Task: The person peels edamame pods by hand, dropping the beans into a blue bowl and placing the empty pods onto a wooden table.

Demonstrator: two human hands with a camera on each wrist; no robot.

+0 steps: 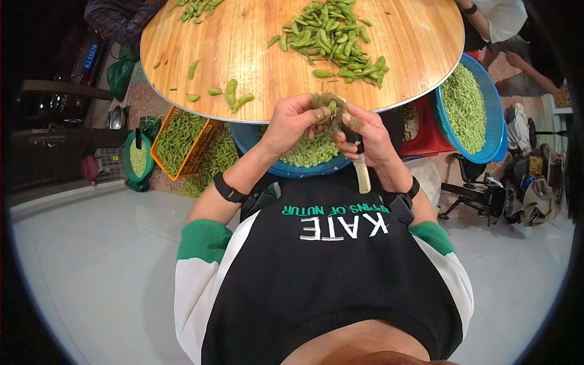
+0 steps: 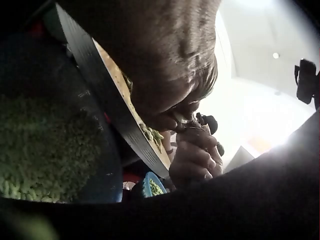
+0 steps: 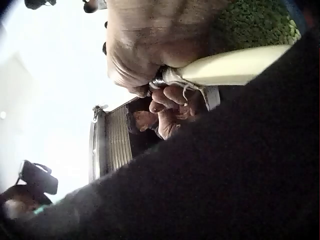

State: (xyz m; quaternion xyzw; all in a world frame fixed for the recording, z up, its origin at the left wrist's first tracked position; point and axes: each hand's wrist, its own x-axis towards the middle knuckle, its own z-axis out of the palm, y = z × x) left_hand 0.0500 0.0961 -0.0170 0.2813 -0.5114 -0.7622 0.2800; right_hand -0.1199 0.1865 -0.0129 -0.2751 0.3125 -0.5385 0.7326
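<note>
Over the table's near edge, my left hand point(image 1: 288, 125) pinches a green bean pod point(image 1: 331, 107) between thumb and fingers. My right hand point(image 1: 372, 139) grips a slim tool with a cream handle point(image 1: 363, 177), which points back toward my body; its working end is hidden among the fingers. In the right wrist view the handle point(image 3: 235, 66) shows dark wrapping and loose strands near the palm. Both hands meet at the pod, fingertips close together. Directly below them, a blue basin point(image 1: 304, 173) holds shelled green beans point(image 1: 311, 152).
A round wooden table point(image 1: 243, 42) bears a heap of pods point(image 1: 331, 36) and several loose ones point(image 1: 231, 94). To the left stand an orange crate point(image 1: 163, 137) of pods and a small green basin point(image 1: 129, 173). On the right is a blue basket point(image 1: 447, 125) of shelled beans; other people sit across.
</note>
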